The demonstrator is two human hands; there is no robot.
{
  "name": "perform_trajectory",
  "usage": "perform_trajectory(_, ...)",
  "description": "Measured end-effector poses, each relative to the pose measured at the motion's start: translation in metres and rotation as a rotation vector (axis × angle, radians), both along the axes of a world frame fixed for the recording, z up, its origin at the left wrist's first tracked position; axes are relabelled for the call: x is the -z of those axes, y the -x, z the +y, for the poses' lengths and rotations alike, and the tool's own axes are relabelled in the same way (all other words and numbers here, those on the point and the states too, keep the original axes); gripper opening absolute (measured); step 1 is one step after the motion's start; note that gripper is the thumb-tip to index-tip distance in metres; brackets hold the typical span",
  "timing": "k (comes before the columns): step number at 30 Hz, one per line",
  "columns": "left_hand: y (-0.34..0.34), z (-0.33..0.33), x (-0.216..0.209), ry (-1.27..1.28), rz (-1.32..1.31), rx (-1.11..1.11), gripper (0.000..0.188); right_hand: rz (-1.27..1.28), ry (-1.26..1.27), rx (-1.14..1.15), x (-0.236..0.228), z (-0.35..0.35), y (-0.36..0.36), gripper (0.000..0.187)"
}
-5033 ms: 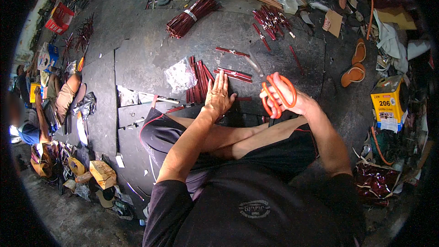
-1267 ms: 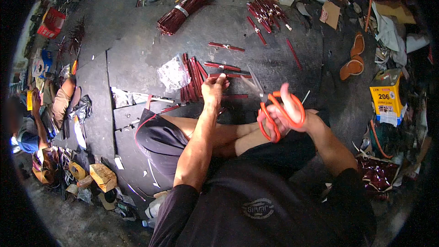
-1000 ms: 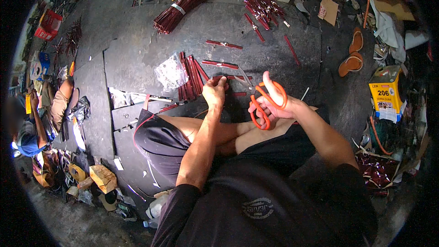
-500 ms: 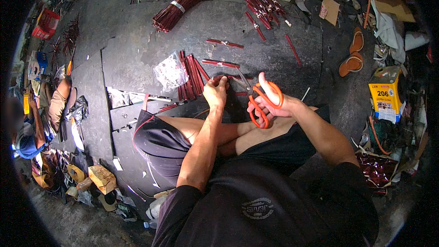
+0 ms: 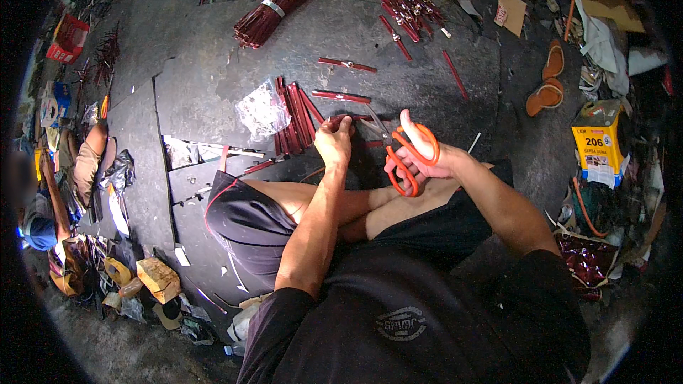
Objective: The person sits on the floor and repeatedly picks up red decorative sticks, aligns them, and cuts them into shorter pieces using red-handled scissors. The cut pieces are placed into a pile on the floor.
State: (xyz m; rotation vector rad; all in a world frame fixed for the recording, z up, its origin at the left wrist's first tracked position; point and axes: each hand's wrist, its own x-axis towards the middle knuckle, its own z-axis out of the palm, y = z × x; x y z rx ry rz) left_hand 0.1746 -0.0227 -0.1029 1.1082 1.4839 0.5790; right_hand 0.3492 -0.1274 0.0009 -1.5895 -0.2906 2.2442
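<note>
My left hand (image 5: 334,144) pinches a dark red strip (image 5: 361,118) between thumb and fingertips. My right hand (image 5: 427,156) is closed around the orange handles of a pair of scissors (image 5: 388,140), thumb through one loop. The scissor blades are apart and reach toward the strip; whether they touch it I cannot tell. Just left of my left hand lies a row of dark red strips (image 5: 290,119), with a clear plastic bag (image 5: 262,109) against it. Beyond my hands lie two separate strips, a nearer strip (image 5: 340,97) and a farther strip (image 5: 347,65), each with a small shiny middle.
A banded bundle of red sticks (image 5: 284,1) lies at the far side, with a loose pile of red pieces (image 5: 413,14) to its right. Brown sandals (image 5: 546,97) and a yellow can (image 5: 597,144) are on the right. Another person (image 5: 53,192) sits far left.
The view has shifted slightly. Both hands keep nearly the same place, with the strip still in my left fingers and the scissors still in my right hand.
</note>
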Motion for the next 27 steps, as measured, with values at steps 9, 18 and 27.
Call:
perform_trajectory(9, 0.0, -0.004, 0.028, -0.158, -0.044, -0.014, 0.02, 0.02, 0.142, -0.146, -0.009, 0.038, -0.013, 0.135)
perform_trajectory(18, 0.011, -0.042, 0.011, 0.463, -0.402, 0.187, 0.041, 0.013, 0.263, -0.416, -0.033, 0.089, -0.023, 0.146)
perform_trajectory(27, -0.026, -0.065, -0.06, 0.898, -1.235, -0.007, 0.028, 0.075, 0.344, -0.433, -0.026, 0.109, -0.023, 0.142)
